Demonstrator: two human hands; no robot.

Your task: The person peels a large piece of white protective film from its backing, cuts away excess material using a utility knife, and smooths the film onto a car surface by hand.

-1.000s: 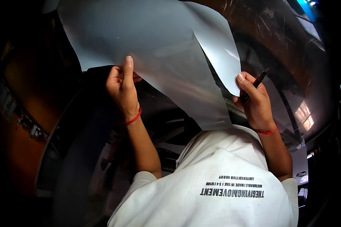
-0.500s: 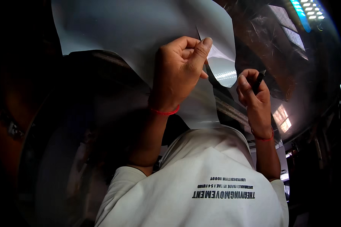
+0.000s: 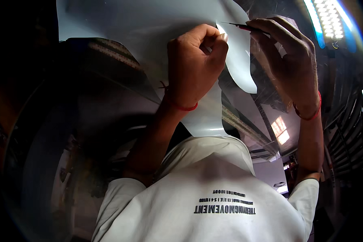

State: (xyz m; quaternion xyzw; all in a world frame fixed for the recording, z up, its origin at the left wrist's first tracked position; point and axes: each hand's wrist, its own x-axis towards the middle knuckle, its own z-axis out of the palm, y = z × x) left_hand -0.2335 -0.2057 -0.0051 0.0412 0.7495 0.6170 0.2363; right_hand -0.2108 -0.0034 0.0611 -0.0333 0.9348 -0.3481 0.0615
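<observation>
A large pale grey-white flexible sheet (image 3: 149,18) spreads over a dark glossy surface. A slit runs into it, and a rounded flap (image 3: 238,60) lies to the right of this cut. My left hand (image 3: 197,60) is closed with thumb and fingertips pinched at the sheet's edge beside the slit. Higher up and to the right, my right hand (image 3: 290,56) grips a slim dark craft knife (image 3: 242,26). Its thin tip points left over the flap, near the slit's top end. Whether the tip touches the sheet I cannot tell.
A strip like a measuring tape or ruler (image 3: 246,125) shows on the dark surface (image 3: 109,88) below the sheet. Bright lights (image 3: 328,18) reflect at the upper right. A strip of the sheet (image 3: 207,121) reaches down to my white shirt (image 3: 213,169).
My right hand has moved up with the craft knife, turning its tip leftward toward the slit. My left hand has risen slightly, still pinching. The flap lies flatter.
</observation>
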